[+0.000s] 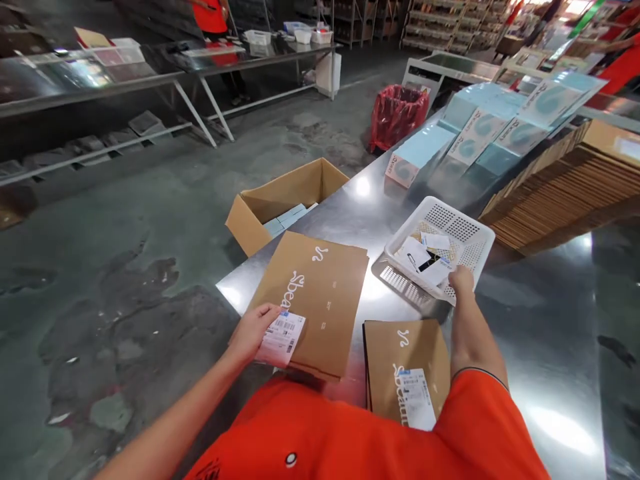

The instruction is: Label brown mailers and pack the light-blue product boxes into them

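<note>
My left hand (256, 331) is closed on the left edge of a flat brown cardboard box (325, 293), its thumb on top beside a white shipping label (285, 337). The fingers beneath the cardboard are hidden. Out to the right, my right hand (462, 280) is closed at the near right corner of a white plastic basket (467, 230), apparently gripping its rim; its fingers are partly hidden. Inside the basket lie several white cards and papers (420, 257), one with a black band. Closer to my body, another labelled flat carton (425, 343) rests on the metal table (545, 320).
An open cardboard box (285, 183) with light-blue boxes inside stands beyond the table's left edge. Light-blue boxes (425, 150) and a stack of folded cartons (565, 180) line the far right. A red-lined bin (397, 117) stands behind. A person in red (210, 17) is at a distant table.
</note>
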`<state>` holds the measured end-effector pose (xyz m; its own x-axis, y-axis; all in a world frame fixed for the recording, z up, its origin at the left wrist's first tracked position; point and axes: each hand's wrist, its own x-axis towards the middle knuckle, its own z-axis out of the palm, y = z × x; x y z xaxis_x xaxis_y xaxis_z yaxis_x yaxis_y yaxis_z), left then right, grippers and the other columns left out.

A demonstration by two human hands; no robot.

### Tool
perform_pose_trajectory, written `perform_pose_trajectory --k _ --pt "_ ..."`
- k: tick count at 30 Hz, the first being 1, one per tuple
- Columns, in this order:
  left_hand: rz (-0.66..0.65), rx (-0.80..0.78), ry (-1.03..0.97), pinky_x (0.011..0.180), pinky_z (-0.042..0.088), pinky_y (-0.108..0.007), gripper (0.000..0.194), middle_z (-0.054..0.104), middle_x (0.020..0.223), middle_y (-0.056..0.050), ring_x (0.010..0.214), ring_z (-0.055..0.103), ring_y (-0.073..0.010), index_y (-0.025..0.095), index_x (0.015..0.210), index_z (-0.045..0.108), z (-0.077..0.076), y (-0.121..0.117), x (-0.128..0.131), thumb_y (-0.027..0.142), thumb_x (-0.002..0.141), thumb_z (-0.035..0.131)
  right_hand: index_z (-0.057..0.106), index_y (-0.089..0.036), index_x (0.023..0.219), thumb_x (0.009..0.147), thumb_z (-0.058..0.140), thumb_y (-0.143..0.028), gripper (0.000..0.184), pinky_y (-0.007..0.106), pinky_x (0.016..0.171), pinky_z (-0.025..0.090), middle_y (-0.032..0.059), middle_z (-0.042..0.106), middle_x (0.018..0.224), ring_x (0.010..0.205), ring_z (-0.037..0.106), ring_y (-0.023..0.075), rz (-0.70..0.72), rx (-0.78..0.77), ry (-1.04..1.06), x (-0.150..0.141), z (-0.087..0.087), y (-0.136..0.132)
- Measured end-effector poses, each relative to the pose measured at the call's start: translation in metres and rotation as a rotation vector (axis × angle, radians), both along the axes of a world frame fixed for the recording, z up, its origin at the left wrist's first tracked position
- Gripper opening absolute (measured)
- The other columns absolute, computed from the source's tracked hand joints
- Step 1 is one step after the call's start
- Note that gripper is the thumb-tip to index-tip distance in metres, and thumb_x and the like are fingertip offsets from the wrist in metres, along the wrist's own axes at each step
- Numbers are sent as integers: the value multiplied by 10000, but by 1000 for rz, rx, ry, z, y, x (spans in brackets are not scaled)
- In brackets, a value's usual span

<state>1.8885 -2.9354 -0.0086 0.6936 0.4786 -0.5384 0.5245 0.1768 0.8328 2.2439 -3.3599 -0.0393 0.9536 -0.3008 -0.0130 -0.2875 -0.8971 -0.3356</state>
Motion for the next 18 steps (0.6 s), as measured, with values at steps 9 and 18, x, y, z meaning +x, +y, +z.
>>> perform_pose_trajectory --k 9,18 --pt "-15 62 17 498 370 -218 453 620 603 27 534 519 -122 163 721 669 5 -1 1 584 598 779 498 -135 1363 960 432 -338 455 394 935 495 171 615 1274 1035 624 243 653 251 -297 -74 -23 106" --pt "-51 -42 -42 497 403 -239 441 619 584 15 518 536 -133 172 667 638 2 3 6 551 532 817 643 -161 1126 955 471 -347 306 514 1116 257 162 658 1196 1138 537 296 735 -54 14 -251 -111 73"
